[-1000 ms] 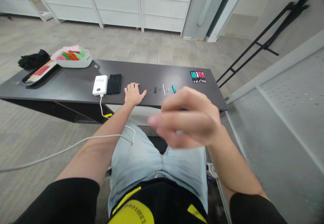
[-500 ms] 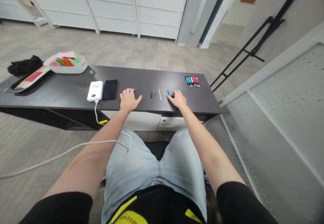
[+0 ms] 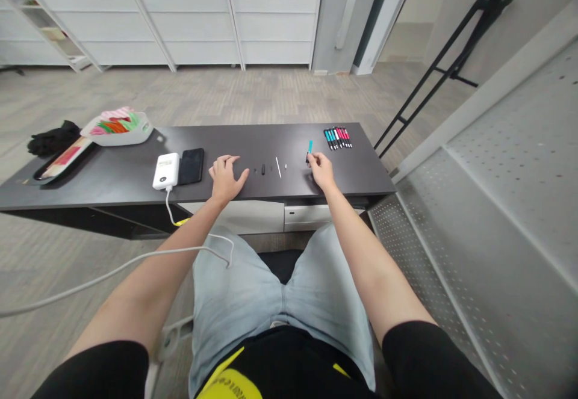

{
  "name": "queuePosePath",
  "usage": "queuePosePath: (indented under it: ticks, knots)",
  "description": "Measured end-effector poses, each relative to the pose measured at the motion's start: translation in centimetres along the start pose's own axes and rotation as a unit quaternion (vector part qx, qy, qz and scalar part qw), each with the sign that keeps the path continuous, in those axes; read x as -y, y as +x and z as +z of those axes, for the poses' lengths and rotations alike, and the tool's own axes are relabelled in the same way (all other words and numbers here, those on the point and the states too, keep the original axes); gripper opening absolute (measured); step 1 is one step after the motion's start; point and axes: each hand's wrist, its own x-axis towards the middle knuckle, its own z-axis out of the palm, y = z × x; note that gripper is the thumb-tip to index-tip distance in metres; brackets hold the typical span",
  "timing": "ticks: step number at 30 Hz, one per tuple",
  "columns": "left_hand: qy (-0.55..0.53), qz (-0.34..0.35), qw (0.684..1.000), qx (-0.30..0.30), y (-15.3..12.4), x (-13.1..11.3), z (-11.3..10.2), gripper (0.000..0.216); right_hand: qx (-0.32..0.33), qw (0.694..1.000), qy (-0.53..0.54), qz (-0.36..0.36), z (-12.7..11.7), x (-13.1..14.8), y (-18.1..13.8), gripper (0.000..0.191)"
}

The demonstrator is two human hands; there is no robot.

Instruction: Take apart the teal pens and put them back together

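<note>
My left hand (image 3: 227, 176) lies flat and open on the dark table (image 3: 121, 173), just right of a black phone (image 3: 191, 166). My right hand (image 3: 320, 168) pinches a teal pen piece (image 3: 310, 147) and holds it upright just above the table. Between the hands lie a thin white rod (image 3: 278, 167) and a few small dark pen parts (image 3: 263, 170). A row of teal and pink pens (image 3: 338, 137) lies beyond my right hand.
A white power bank (image 3: 165, 170) with a white cable (image 3: 112, 266) sits left of the phone. At the table's far left stand a white basket (image 3: 120, 128) of coloured items, a dark tray (image 3: 61, 159) and black cloth (image 3: 49, 138). A perforated metal panel (image 3: 487, 206) is at my right.
My right hand came down from in front of the camera to the table, closed on the teal pen piece and lifted it upright. The left hand stayed put.
</note>
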Motion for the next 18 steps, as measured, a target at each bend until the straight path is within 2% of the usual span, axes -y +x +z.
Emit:
queuePosePath:
  ticks: [4, 7, 10, 14, 18]
  knots:
    - [-0.029, 0.041, 0.998, 0.044, 1.8, -4.0, 1.1, 0.041, -0.004, 0.998, 0.056, 0.011, 0.4, 0.0, 0.1, 0.023]
    - [-0.021, 0.057, 0.994, 0.095, 3.4, -7.4, 2.9, 0.04, -0.01, 0.997, 0.073, 0.013, 0.4, -0.1, 0.0, 0.023]
    - [-0.017, 0.062, 0.988, 0.138, 4.3, -9.7, 4.6, 0.029, -0.016, 0.997, 0.075, 0.011, 0.3, -0.1, -0.1, 0.022]
    - [-0.036, 0.061, 0.987, 0.141, 4.4, -10.9, 5.7, 0.007, -0.017, 0.997, 0.068, 0.01, 0.1, -0.1, -0.1, 0.023]
    - [-0.08, 0.069, 0.987, 0.122, 4.1, -10.6, 5.3, 0.016, -0.009, 0.998, 0.055, 0.008, 0.1, -0.1, -0.1, 0.021]
